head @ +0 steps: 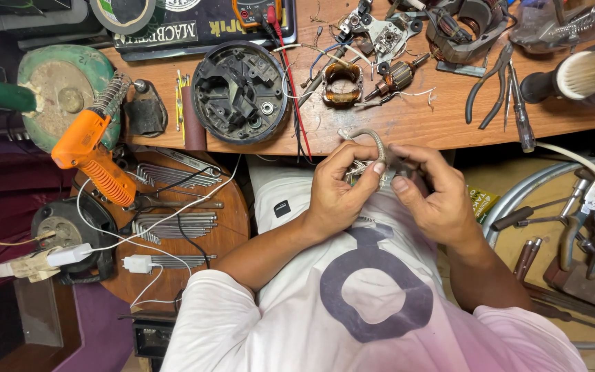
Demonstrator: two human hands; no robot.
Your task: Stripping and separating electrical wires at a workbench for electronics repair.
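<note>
Both the left hand and right hand pinch a small wired part, its grey cable curving away toward the bench.

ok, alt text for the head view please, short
Seen from above, a person's left hand and right hand together hold a small wired part over their lap at the edge of a wooden workbench. A round black motor housing, a copper-wound stator and pliers lie on it.

surface: wooden, cluttered | black round motor housing near its front edge | copper-wound stator beside small rotor | pliers to the right | orange glue gun left, over hex keys
</note>
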